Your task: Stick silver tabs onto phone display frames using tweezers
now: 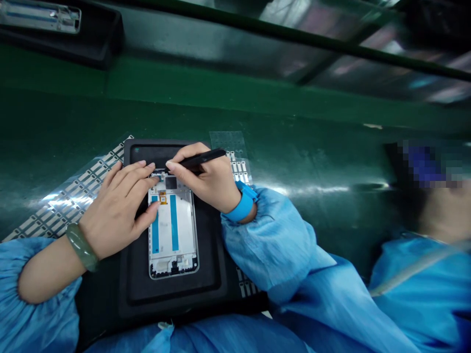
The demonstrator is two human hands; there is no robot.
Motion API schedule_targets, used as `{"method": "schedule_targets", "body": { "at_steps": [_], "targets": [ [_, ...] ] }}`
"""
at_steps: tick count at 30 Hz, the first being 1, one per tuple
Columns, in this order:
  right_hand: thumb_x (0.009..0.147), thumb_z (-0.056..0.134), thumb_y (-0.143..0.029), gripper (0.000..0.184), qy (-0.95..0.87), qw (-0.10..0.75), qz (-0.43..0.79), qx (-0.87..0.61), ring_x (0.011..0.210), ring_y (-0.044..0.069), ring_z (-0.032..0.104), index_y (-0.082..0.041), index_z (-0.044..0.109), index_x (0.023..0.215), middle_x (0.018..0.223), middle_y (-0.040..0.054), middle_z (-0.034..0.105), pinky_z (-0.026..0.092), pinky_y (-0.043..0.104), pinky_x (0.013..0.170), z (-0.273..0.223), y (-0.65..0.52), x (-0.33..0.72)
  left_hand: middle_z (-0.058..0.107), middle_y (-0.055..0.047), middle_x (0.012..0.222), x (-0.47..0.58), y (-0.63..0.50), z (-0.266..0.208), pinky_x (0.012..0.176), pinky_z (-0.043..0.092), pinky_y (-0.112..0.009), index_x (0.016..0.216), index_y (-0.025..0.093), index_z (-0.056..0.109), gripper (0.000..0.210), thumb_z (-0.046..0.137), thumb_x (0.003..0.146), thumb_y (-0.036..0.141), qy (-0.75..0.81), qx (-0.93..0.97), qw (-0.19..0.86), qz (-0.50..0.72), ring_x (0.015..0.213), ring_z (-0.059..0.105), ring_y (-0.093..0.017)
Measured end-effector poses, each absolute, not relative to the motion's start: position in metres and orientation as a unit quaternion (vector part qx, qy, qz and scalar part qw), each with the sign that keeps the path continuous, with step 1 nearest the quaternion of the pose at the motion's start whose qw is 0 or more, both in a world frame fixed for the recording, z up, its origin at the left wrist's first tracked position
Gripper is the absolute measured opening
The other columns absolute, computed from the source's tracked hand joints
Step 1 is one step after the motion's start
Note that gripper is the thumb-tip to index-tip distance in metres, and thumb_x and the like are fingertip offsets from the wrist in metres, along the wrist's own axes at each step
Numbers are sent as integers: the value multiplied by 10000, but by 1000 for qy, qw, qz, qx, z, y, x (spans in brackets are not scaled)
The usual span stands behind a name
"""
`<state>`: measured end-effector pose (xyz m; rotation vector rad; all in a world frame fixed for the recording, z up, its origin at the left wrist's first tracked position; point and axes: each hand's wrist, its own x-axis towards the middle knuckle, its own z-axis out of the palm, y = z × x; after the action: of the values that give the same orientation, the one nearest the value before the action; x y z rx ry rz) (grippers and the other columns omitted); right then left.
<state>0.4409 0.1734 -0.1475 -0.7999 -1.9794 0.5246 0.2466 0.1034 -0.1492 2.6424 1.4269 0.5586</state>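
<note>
A phone frame (186,211) with a silvery inside lies on a black tray (211,255). It bears two blue strips (174,223) and a small orange flex cable (163,198). My left hand (123,201) rests over the frame's upper left edge, fingers stretched out, fingertips near the top and thumb on the left side. In my right hand (206,176) is a slim black pen-like tool (206,158), pinched between thumb and fingers at the frame's top end. Its tip is hidden by the fingers, so I cannot tell what it touches.
Clear sheets with rows of pale stickers (73,191) lie left of the tray, and another sticker sheet (239,166) is at its right. A black bin (99,39) holding a clear tray stands at the back left. A co-worker's blue sleeve (423,279) is at the right.
</note>
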Motion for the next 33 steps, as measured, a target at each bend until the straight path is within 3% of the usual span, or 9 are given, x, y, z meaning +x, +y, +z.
{"method": "schedule_targets", "body": {
  "at_steps": [33],
  "targets": [
    [842,633,-238,81,-796,458,215,-333,728,70,644,-161,611,846,800,-25,684,501,181,677,-148,170,439,539,-148,1273,246,103,-149,1089,331,-554,1165,139,512,309,498,890,279,464,868,35,175,1285,436,-303]
  ]
}}
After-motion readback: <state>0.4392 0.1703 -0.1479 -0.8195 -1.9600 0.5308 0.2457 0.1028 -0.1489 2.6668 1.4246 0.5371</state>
